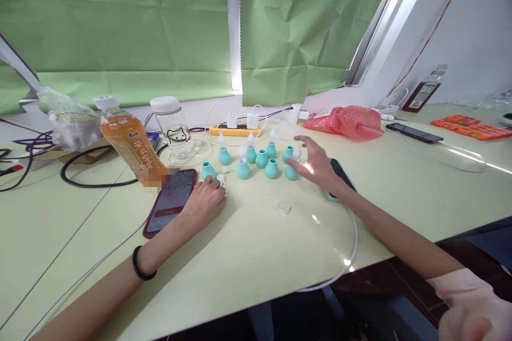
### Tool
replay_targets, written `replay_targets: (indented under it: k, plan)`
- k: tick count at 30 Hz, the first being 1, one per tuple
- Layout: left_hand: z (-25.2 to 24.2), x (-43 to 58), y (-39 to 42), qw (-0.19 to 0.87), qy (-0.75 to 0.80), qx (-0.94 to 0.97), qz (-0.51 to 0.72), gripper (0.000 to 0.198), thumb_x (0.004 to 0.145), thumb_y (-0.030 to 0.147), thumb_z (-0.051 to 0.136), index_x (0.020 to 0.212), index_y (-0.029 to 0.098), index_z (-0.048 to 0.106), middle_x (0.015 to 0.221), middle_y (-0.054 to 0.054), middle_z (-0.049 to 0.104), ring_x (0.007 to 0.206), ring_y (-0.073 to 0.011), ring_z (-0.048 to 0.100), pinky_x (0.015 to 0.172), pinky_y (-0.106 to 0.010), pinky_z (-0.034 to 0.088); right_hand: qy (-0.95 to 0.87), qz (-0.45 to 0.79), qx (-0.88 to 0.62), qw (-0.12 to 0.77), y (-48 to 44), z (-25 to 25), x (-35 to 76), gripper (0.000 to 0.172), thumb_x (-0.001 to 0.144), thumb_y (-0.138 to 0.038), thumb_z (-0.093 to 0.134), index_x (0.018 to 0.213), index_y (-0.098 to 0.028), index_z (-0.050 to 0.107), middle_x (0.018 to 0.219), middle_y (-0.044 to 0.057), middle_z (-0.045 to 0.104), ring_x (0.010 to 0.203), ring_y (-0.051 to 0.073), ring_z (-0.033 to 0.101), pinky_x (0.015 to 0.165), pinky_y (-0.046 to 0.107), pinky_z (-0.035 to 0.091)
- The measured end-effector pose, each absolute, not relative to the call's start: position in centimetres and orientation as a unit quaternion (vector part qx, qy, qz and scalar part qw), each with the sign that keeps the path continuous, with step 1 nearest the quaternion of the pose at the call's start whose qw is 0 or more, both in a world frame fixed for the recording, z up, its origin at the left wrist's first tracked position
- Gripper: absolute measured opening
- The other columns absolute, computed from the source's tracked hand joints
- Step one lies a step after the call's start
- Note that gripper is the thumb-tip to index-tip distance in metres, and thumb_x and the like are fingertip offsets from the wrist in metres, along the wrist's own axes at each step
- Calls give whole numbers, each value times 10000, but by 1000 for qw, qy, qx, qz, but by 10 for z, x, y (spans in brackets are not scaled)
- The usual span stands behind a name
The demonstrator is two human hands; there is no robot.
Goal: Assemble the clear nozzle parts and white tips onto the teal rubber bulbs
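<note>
Several teal rubber squeeze bulbs [261, 159] stand in a loose group at mid-table, some fitted with clear pointed tips [250, 140], others with bare open necks. My left hand [205, 201] rests on the table with its fingers curled under, just in front of an open bulb [208, 170]. A small whitish clear piece [221, 179] lies at its fingertips; whatever is under the fingers is hidden. My right hand [317, 164] is at the group's right end, thumb and fingers spread apart, close beside a tipped bulb [292, 172]. Whether it touches that bulb is unclear.
A phone [172, 200] showing a timer lies by my left wrist, under a tilted orange drink bottle [132, 144]. Behind are a clear jar [172, 128], a yellow power strip [236, 131] and red bubble wrap [346, 122]. Another phone [342, 176] lies beneath my right forearm.
</note>
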State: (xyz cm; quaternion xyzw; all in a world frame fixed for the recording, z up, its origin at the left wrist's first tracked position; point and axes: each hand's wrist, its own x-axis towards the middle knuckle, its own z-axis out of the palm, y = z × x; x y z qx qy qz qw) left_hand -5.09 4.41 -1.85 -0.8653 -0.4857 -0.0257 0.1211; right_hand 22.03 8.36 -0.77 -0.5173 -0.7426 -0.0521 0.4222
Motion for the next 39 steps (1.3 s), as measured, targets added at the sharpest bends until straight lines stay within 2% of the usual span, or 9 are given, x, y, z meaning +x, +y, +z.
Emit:
replay_targets:
  k: [3, 7, 9, 12, 18, 22, 26, 32, 39]
  plan:
    - [-21, -49, 42, 111, -481, -869, -41, 232, 782, 162, 418, 759, 103, 641, 727, -112, 598, 816, -242, 474, 670, -325, 405, -763, -154, -418, 469, 65, -7, 205, 291, 679, -297, 558, 930, -162, 502, 955, 101, 541, 898, 222, 498, 752, 345, 391]
    - [-24, -45, 37, 99, -466, -878, -46, 246, 794, 198, 419, 741, 117, 646, 702, -98, 600, 792, -227, 479, 665, -308, 403, -903, -45, -355, 238, 43, -8, 187, 225, 687, -328, 547, 842, -165, 547, 607, 5, 544, 569, 135, 501, 539, 247, 358]
    - [-24, -44, 35, 91, -462, -881, -48, 252, 796, 211, 423, 724, 117, 646, 704, -101, 596, 777, -223, 481, 663, -309, 401, -925, 6, -357, 129, 39, -8, 185, 211, 674, -312, 552, 821, -162, 560, 573, -7, 534, 524, 121, 472, 509, 235, 325]
    - [-24, -45, 35, 67, -464, -881, -59, 256, 799, 224, 426, 729, 122, 650, 694, -105, 589, 757, -223, 482, 648, -317, 398, -933, 69, -343, 82, 41, -7, 187, 152, 660, -235, 548, 785, -151, 569, 612, 2, 542, 531, 107, 457, 549, 240, 346]
    - [-22, -41, 34, 30, -443, -889, -114, 283, 801, 182, 414, 657, 132, 652, 650, -99, 599, 734, -221, 487, 618, -313, 401, -878, 192, -395, 192, 43, -12, 186, 150, 656, -222, 566, 788, -154, 582, 618, 12, 537, 531, 112, 489, 573, 277, 416]
    - [-22, -31, 22, -84, -456, -850, -251, 189, 761, 180, 483, 786, 124, 662, 645, -66, 625, 628, -166, 514, 587, -284, 425, -711, 484, -425, 283, 41, -19, 176, 260, 651, -329, 611, 831, -151, 554, 678, 14, 542, 506, 114, 556, 480, 260, 476]
    - [-27, -22, 11, -255, -484, -748, -375, 186, 718, 250, 549, 806, 138, 667, 685, -49, 641, 593, -135, 553, 579, -262, 463, -560, 678, -368, 302, 39, -27, 168, 322, 654, -304, 640, 902, -140, 519, 682, 10, 565, 554, 120, 590, 575, 283, 510]
    - [-33, -16, 5, -421, -485, -616, -455, 226, 622, 261, 646, 807, 133, 672, 769, -60, 678, 682, -169, 608, 610, -259, 499, -468, 772, -295, 314, 34, -36, 163, 313, 677, -233, 639, 940, -137, 500, 791, 40, 599, 679, 121, 609, 701, 272, 487]
    - [-29, -15, 5, -438, -498, -579, -473, 168, 573, 238, 683, 722, 160, 688, 733, -42, 691, 657, -170, 618, 615, -258, 506, -423, 807, -273, 309, 33, -39, 162, 334, 686, -196, 636, 975, -146, 475, 842, 48, 601, 757, 132, 611, 756, 261, 466]
